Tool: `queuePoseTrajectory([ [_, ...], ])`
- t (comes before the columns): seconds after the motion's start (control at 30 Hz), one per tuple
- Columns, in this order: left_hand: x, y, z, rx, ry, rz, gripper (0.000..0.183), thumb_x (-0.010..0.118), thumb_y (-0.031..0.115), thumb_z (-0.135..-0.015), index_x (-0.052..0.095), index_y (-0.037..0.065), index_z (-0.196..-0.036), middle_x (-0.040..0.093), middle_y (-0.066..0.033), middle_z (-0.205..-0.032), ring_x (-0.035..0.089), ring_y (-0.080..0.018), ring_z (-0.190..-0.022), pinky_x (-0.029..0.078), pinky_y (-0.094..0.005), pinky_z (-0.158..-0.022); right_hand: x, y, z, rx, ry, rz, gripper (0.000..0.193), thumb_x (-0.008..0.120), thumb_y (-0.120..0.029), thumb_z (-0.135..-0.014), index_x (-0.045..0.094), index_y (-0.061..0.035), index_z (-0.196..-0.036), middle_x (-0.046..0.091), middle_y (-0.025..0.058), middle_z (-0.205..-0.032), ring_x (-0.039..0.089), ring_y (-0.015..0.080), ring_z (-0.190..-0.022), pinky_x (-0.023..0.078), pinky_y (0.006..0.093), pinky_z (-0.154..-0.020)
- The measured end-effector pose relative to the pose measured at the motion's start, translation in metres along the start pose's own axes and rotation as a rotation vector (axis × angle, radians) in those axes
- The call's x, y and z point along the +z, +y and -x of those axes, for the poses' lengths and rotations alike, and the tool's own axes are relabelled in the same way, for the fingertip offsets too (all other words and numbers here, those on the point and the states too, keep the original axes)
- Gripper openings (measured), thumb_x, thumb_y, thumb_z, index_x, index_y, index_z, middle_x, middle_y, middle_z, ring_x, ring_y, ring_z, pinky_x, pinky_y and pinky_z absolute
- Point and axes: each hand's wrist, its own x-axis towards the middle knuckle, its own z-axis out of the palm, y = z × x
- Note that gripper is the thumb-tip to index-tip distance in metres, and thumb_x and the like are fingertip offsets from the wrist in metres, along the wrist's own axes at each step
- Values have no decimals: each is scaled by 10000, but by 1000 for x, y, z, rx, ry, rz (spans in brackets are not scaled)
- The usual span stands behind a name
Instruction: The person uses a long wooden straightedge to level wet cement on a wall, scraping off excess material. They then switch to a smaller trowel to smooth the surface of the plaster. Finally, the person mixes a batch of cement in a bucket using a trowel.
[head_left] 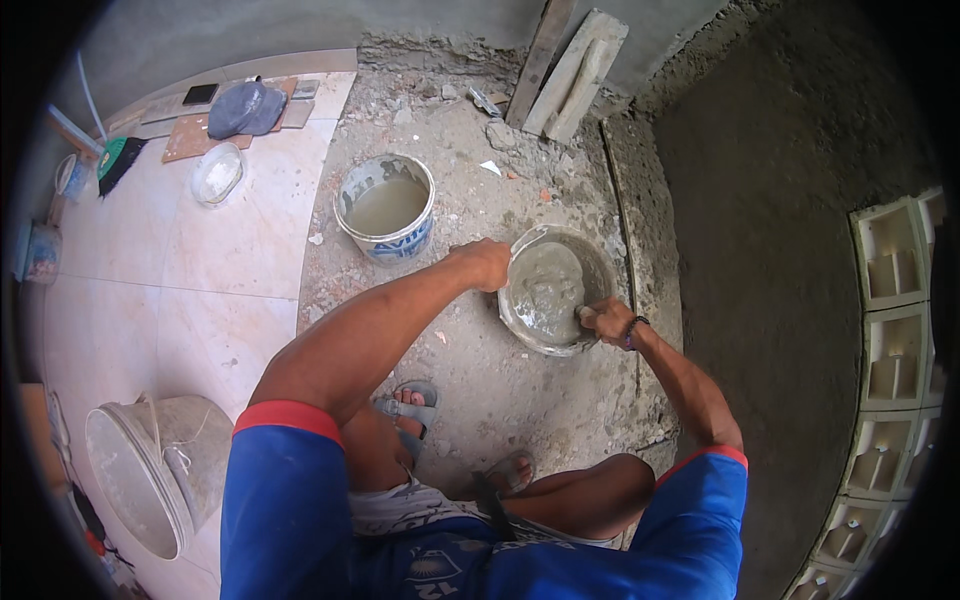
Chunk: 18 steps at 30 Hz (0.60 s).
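Observation:
In front of me stands a round bucket (512, 322) holding wet grey cement mix (548, 285), its surface lumpy near the middle. My left hand (484, 265) is closed on the bucket's left rim. At the right side, my right hand (606, 320) is closed low inside the rim, beside the mix. Whatever it grips is hidden by the fingers and the mix. To the left of my left hand, a white bucket (410, 240) with blue lettering contains greyish water (388, 207).
Rubble covers the rough ground (460, 350); wooden planks (575, 80) lean on the wall. On the tiles (240, 250) at left are a small white tub (218, 175), a cap (247, 108), a broom (120, 163) and a tipped bucket (185, 470). Pale hollow blocks (890, 360) line the right.

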Motion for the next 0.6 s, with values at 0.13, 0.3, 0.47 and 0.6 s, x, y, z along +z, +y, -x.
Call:
queuePoseTrajectory([
  [0.13,-3,6,-1,-13,27,-26,426,658,271,-820,593,57,-1183,600,-187,-1168,559,-328,-1113,454,-403,-942,11,9,-4,-4,-14,-257,272,606,-175,-837,624,41,-1001,565,57,-662,518,141,-525,413,301,-478],
  [0.3,-6,10,1,-20,-8,-41,466,661,283,-818,570,67,-1221,591,-193,-1181,558,-328,-1118,456,-405,-941,10,11,17,-48,117,-305,295,621,-159,-815,624,19,-1050,579,84,-662,561,160,-583,447,316,-528],
  [0.47,-3,16,-8,-49,-2,-48,497,657,275,-816,542,77,-1257,587,-192,-1190,560,-326,-1119,457,-408,-939,-1,30,27,-420,456,302,329,635,-183,-779,617,-56,-1082,632,193,-791,633,333,-741,489,429,-670],
  [0.6,0,25,-12,-20,-14,-35,487,653,259,-815,545,76,-1253,589,-187,-1190,565,-325,-1112,459,-408,-938,-1,22,40,-465,437,701,330,608,-183,-792,588,-82,-1106,639,208,-834,636,380,-784,504,464,-701],
])
